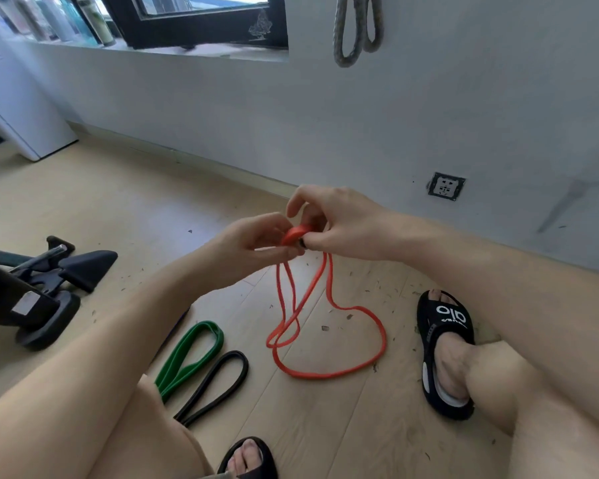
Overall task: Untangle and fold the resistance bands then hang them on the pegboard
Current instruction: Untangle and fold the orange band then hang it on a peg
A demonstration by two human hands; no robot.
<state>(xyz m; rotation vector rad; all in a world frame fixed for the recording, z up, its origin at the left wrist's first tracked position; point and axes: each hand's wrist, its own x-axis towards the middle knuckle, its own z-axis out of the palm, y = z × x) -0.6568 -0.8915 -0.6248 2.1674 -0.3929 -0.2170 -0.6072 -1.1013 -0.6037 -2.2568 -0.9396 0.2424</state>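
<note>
Three bands in play right now, and the orange band [325, 344] is the one I'm working on: its top end is bunched into a small curl pinched between both hands in front of me, while the rest hangs down in a few strands and spills into a loose loop on the wooden floor [83, 209]. My left hand [253, 243] has thumb and fingers pressed together on the near side of that curl, and my right hand [336, 226] pinches the other side, index finger lifted off a bit. I can't tell if there's an actual knot in the curl or just a twist, my fingers cover it. Best way to do this bit, I reckon, is to keep the pinch light, let the hanging strands dangle free so they unwind on their own, then line the strands up flat before folding, no yanking since rubber just cinches tighter. The green band [191, 357] and the black band [218, 385] lie side by side on the floor near my left leg, both already looking like tidy flat loops. Further out, my right foot's sandal [443, 340] sits just beside the orange loop, and a greyish rope loop [357, 32] hangs on the wall [464, 115] above. No pegboard in view here.
</note>
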